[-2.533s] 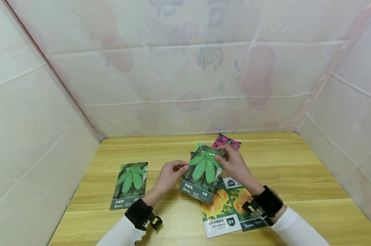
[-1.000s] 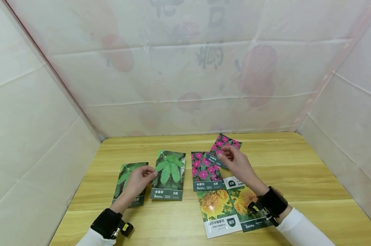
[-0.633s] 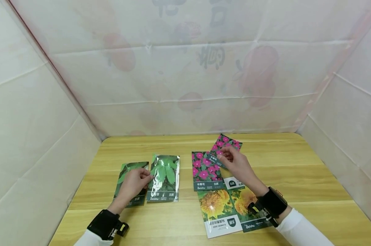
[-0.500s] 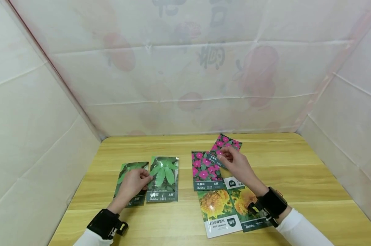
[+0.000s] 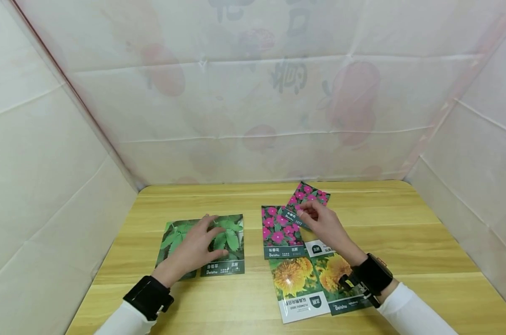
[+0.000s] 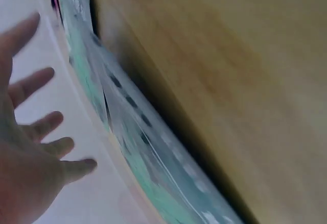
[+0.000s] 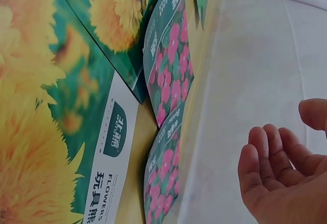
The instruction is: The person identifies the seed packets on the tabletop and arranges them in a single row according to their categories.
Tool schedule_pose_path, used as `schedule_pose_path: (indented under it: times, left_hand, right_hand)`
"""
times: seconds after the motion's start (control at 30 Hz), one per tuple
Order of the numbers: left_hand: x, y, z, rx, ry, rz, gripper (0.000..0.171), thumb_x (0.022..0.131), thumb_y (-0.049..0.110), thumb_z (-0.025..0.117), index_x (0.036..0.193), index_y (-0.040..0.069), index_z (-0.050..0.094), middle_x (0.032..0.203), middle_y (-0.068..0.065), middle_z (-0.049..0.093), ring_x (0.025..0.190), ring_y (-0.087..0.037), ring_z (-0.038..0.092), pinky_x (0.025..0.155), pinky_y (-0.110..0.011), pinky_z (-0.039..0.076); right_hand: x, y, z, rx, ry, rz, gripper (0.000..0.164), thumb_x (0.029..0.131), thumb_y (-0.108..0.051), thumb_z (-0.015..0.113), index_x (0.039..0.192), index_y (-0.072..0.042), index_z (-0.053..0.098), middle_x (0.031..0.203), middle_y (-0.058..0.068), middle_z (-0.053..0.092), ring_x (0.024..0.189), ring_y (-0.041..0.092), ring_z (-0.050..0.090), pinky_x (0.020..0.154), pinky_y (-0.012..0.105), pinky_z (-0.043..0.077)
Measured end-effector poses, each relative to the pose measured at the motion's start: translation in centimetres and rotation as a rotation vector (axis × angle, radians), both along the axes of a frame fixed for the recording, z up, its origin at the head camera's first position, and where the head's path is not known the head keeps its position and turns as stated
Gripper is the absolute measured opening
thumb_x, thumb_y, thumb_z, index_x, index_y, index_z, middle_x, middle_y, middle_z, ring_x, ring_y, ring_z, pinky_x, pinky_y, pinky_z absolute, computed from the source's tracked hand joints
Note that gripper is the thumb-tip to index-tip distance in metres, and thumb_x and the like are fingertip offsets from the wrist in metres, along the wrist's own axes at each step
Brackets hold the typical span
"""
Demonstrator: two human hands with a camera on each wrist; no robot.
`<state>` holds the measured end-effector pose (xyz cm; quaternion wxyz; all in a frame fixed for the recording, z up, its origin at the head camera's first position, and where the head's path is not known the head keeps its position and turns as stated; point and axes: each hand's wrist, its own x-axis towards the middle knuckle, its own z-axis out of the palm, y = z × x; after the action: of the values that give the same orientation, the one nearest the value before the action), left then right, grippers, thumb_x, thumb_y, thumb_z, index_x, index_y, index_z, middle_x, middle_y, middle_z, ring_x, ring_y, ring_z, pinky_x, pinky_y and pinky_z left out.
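Observation:
My left hand (image 5: 194,246) hovers with spread fingers over two green-leaf seed packets, holding neither. The right one of this pair (image 5: 235,242) lies flat beside the left packet (image 5: 169,239), which the hand and wrist partly cover. In the left wrist view the left hand's fingers (image 6: 43,127) stand apart from both packets. My right hand (image 5: 323,224), loosely curled and empty, hangs over a tilted pink-flower seed packet (image 5: 310,190). That packet overlaps the corner of a second pink-flower packet (image 5: 277,228). The right wrist view shows a gap between thumb and fingers.
Two yellow sunflower seed packets lie nearer the front: a white-banded one (image 5: 292,279) and a green-banded one (image 5: 345,304) partly under the right wrist. The wooden table (image 5: 236,307) is enclosed by pale fabric walls (image 5: 219,163) at the back and sides.
The left hand has brought a green-leaf packet from the middle to the left, laid it beside the other and let go, spreading its fingers. The right hand released that packet earlier and now stays still.

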<state>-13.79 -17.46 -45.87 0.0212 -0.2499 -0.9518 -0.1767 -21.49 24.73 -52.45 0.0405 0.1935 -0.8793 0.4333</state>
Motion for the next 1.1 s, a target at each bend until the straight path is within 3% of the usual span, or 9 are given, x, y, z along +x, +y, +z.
schedule_pose_path:
  times: [0.1, 0.23, 0.6, 0.97, 1.1]
  left_hand:
    - [-0.2, 0.5, -0.2, -0.057, -0.028, -0.070, 0.071, 0.089, 0.055, 0.078, 0.145, 0.014, 0.061, 0.165, -0.023, 0.029, 0.151, -0.053, 0.021, 0.115, -0.078, 0.022]
    - [-0.3, 0.8, -0.3, -0.119, -0.103, -0.106, 0.079, 0.088, 0.062, 0.073, 0.152, 0.020, 0.055, 0.169, -0.021, 0.022, 0.153, -0.053, 0.016, 0.115, -0.080, 0.016]
    - [0.2, 0.4, -0.3, -0.151, -0.198, -0.111, 0.085, 0.087, 0.065, 0.073, 0.157, 0.023, 0.049, 0.169, -0.020, 0.020, 0.153, -0.053, 0.014, 0.112, -0.083, 0.012]
    - [0.7, -0.2, -0.2, -0.120, -0.200, -0.088, 0.085, 0.085, 0.062, 0.076, 0.155, 0.021, 0.051, 0.168, -0.021, 0.023, 0.152, -0.053, 0.016, 0.111, -0.084, 0.013]
    - [0.6, -0.3, -0.1, -0.115, -0.194, -0.086, 0.085, 0.084, 0.061, 0.078, 0.155, 0.020, 0.052, 0.168, -0.022, 0.023, 0.152, -0.054, 0.017, 0.111, -0.084, 0.013]
  right_hand:
    - [0.0, 0.0, -0.1, 0.016, -0.004, 0.004, 0.037, 0.108, -0.049, 0.051, 0.142, -0.036, 0.054, 0.123, -0.020, 0.060, 0.107, 0.001, 0.061, 0.090, 0.028, 0.055]
    - [0.1, -0.2, -0.1, 0.022, -0.018, -0.004, 0.036, 0.107, -0.051, 0.051, 0.141, -0.038, 0.054, 0.124, -0.022, 0.060, 0.108, -0.001, 0.060, 0.090, 0.026, 0.054]
    - [0.3, -0.1, 0.1, 0.026, -0.013, -0.009, 0.037, 0.107, -0.051, 0.052, 0.141, -0.036, 0.055, 0.123, -0.023, 0.060, 0.106, -0.001, 0.060, 0.090, 0.026, 0.054]
    - [0.4, 0.0, -0.1, 0.012, -0.019, -0.014, 0.032, 0.107, -0.051, 0.053, 0.138, -0.043, 0.054, 0.126, -0.021, 0.059, 0.110, 0.000, 0.059, 0.094, 0.030, 0.053]
    - [0.5, 0.0, 0.0, 0.045, 0.028, -0.015, 0.032, 0.107, -0.049, 0.052, 0.137, -0.038, 0.055, 0.124, -0.019, 0.060, 0.108, -0.001, 0.059, 0.092, 0.027, 0.053]
